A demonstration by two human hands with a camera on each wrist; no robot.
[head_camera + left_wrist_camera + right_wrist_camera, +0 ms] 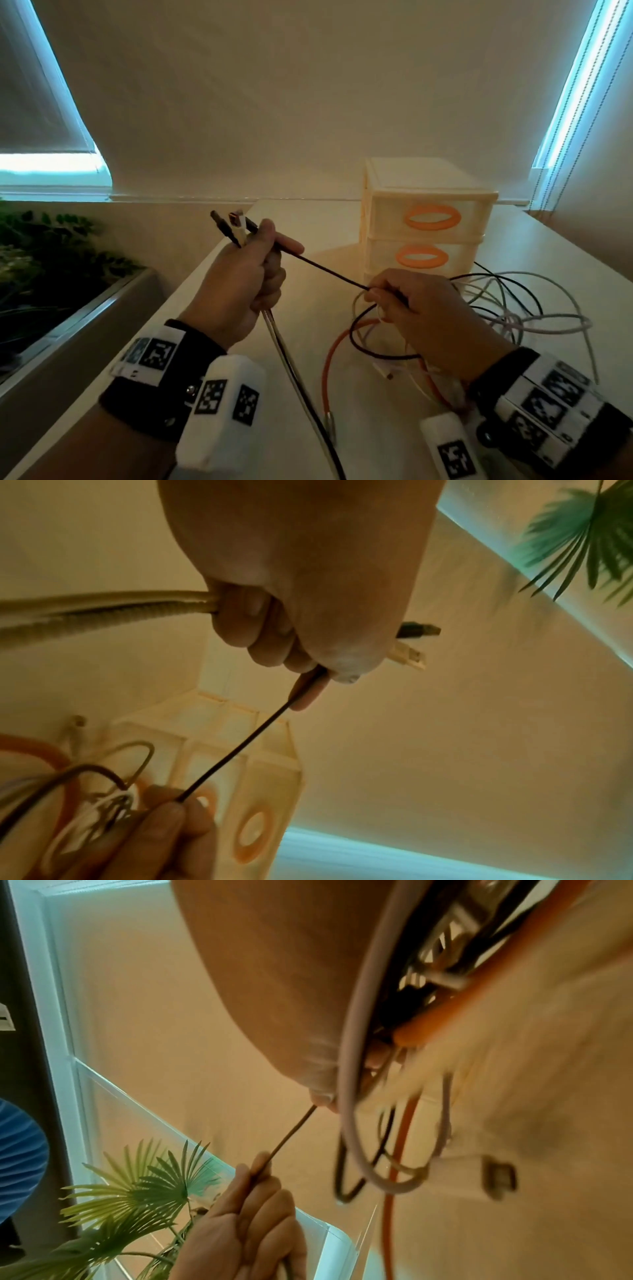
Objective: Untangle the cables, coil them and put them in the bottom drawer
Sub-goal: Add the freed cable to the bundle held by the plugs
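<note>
- The thin black cable runs taut in a straight line between the two hands, slanting down from the left hand, which is higher and farther off, to the right hand, which is lower and just in front of the cream plastic three-drawer unit with orange oval handles.
- That long axis is what the next move seems to depend on: any slide or pull will likely follow the line, and the right hand is much the nearer to the loose tangle of white, grey and black cables on the pale tabletop.
- The left hand is a closed fist around a bundle of cable ends; dark and white plug ends stick out above the thumb, and a thick pale braided cable hangs below it.
- The right hand pinches the black cable between thumb and fingertip, its other fingers curled over loops, among them a bright orange cable.
- The tangle lies to the right of and behind the right hand, touching the table.
- The bottom drawer is mostly hidden by the right hand; whether it is open cannot be told.
</note>
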